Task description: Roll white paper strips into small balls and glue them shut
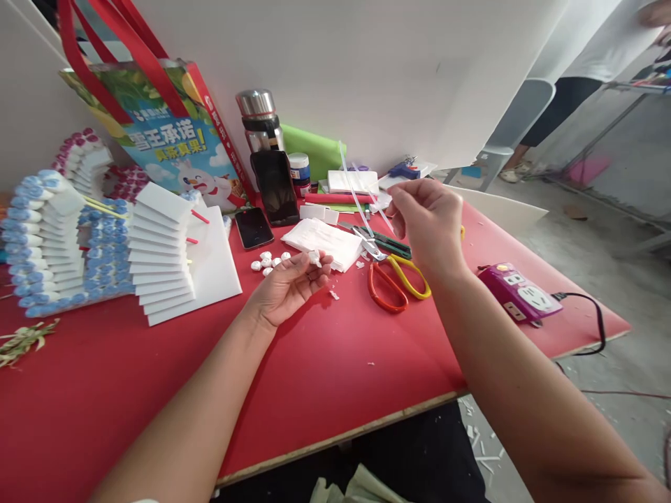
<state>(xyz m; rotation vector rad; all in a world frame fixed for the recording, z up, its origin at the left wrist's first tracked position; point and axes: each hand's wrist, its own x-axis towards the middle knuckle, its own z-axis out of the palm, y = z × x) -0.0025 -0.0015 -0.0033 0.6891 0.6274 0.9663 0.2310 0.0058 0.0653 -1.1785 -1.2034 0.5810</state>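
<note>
My left hand (289,285) rests palm up on the red table (325,370), its fingertips pinching a small white foam piece (314,257). A few similar small white pieces (266,260) lie on the table just left of it. My right hand (427,220) is raised above the table, thumb and fingers pinched together near a thin clear stick (352,185) that slants up from the table; whether it grips anything I cannot tell. Red and yellow scissors (394,279) lie below the right hand, beside a stack of white foam sheets (322,241).
A white stepped foam model (168,251) with blue-and-white bead rows (42,244) fills the left. Two phones (273,187), a steel bottle (258,119), a printed bag (168,133), a purple power strip (516,292) with cable, and a glue gun (406,168) stand around. Someone stands at the far right (587,63).
</note>
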